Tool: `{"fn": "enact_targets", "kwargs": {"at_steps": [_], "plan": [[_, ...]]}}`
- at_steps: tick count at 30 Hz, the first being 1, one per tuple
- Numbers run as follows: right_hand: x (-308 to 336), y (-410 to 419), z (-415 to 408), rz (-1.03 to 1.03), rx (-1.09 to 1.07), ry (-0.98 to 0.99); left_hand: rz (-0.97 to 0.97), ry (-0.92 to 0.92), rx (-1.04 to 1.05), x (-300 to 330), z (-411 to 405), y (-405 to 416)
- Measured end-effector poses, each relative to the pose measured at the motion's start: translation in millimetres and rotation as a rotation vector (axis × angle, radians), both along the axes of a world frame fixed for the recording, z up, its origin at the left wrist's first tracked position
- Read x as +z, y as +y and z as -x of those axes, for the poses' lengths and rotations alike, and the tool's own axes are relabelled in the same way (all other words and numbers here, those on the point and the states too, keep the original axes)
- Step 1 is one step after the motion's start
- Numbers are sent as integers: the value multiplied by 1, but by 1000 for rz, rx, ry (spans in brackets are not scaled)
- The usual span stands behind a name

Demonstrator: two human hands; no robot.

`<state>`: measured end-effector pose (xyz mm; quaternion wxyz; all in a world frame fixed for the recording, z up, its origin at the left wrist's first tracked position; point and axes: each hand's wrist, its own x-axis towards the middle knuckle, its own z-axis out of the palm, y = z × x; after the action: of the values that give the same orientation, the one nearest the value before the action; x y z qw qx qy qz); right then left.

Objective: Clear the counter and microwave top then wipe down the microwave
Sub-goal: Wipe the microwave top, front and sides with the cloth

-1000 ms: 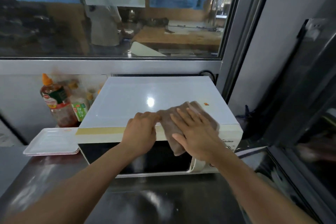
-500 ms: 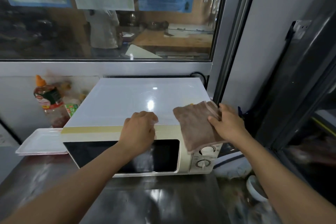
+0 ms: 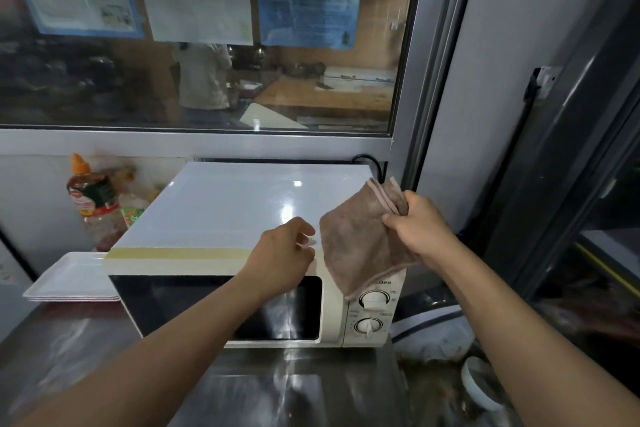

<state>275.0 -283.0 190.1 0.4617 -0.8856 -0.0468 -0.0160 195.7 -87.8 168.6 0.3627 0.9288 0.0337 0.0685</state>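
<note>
A white microwave (image 3: 221, 211) stands on the steel counter (image 3: 104, 350) against the window wall, its top bare. My right hand (image 3: 417, 225) grips a brown cloth (image 3: 356, 246) by its upper right corner and holds it lifted over the microwave's right front corner, so it hangs down toward the two control dials (image 3: 370, 300). My left hand (image 3: 282, 260) hovers at the front edge of the microwave top, just left of the cloth, with fingers loosely curled and nothing in them.
A sauce bottle with an orange cap (image 3: 91, 198) and smaller bottles stand left of the microwave. White trays (image 3: 69, 277) are stacked in front of them. A bowl (image 3: 479, 381) and a plastic bag sit low at the right, by a dark door frame.
My right hand slid the cloth from the middle of the microwave's front edge to the right corner, then lifted it off the top. My left hand rose slightly off the edge.
</note>
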Motion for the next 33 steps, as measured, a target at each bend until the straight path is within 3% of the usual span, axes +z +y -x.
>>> {"fn": "enact_targets", "kwargs": {"at_steps": [7, 9, 11, 15, 17, 20, 24, 26, 30, 33], "plan": [[48, 13, 15, -552, 168, 25, 866, 327, -51, 19, -5, -9], [53, 16, 15, -567, 123, 11, 1158, 374, -73, 29, -8, -7], [55, 17, 14, -519, 77, -10, 1273, 377, -98, 37, -11, 3], [58, 23, 18, -387, 131, -20, 1142, 352, -208, 50, -16, 33], [59, 29, 22, -332, 167, 32, 921, 295, -233, 55, -20, 46], [60, 38, 26, -68, 153, 55, 526, 67, -142, 60, -30, 57], [47, 45, 28, 168, 47, -45, 147, -112, -154, 61, -40, 57], [41, 38, 24, 186, 34, -38, 93, -136, -167, 59, -46, 53], [45, 24, 10, -99, -6, 53, 172, -24, -229, 54, -65, 44], [41, 19, -26, -77, -153, -29, 277, 36, -211, 53, -84, 34]]}}
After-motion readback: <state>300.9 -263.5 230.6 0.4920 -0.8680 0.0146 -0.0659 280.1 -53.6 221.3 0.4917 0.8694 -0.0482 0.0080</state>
